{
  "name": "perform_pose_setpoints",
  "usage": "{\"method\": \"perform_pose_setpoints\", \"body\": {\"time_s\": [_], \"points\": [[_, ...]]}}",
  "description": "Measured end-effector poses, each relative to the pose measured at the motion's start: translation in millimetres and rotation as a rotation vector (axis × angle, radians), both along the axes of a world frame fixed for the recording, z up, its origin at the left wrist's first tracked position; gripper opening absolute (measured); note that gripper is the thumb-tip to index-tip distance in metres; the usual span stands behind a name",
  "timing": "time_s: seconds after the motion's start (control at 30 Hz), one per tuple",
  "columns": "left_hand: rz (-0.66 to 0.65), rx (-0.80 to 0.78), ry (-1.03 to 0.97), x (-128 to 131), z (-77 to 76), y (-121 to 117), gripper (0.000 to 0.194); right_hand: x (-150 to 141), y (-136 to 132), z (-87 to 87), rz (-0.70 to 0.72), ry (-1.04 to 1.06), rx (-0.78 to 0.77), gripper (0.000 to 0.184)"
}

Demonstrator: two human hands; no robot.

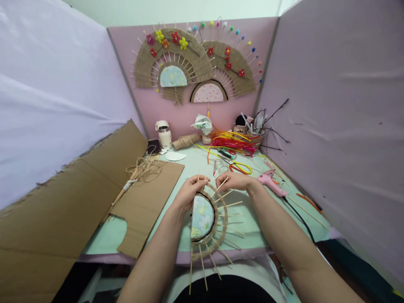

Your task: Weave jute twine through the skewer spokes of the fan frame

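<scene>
A half-round woven fan (pixel 203 216) with a blue floral centre, a dark curved border and thin wooden sticks radiating outward is turned on its side, its straight edge to the left. My left hand (pixel 190 191) grips its upper end, thumb and fingers closed on it. Twine (pixel 225 219) is woven in a band across the sticks. My right hand (pixel 235 181) is beside the upper sticks with fingers pinched together; what they hold is too small to make out. Beyond the hands lie yellow-and-orange scissors (pixel 241 167).
Cardboard sheets (pixel 154 189) and a bundle of sticks with loose twine (pixel 139 174) occupy the left. A pink glue gun (pixel 273 185) trails its cord at right. Behind are a twine spool (pixel 186 141), a white bottle (pixel 164 135) and colourful pipe cleaners (pixel 233 143). Finished fans (pixel 173 52) hang behind.
</scene>
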State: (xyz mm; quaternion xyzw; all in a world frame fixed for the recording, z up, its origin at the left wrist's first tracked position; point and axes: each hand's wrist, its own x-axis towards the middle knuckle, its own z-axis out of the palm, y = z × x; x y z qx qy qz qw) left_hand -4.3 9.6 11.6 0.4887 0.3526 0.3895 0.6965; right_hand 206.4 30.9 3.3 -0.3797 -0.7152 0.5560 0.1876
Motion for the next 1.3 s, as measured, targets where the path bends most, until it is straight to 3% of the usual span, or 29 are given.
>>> {"method": "perform_pose_setpoints", "body": {"time_s": [0.3,0.63,1.03,1.3], "points": [[0.041,-0.08,-0.088,-2.7,5.5,0.6,0.024,16.4,0.3,4.7,-0.097,0.095,0.0,0.031],[0.068,-0.088,-0.086,-3.9,5.6,2.1,0.023,13.6,2.2,9.4,-0.456,0.308,0.174,0.03],[0.24,-0.076,-0.264,-11.1,10.1,8.2,0.022,8.9,-0.6,8.9,-0.394,0.363,0.155,0.039],[0.375,-0.061,-0.398,-16.6,15.0,10.9,0.018,10.4,-2.0,8.6,-0.285,0.225,0.113,0.032]]}}
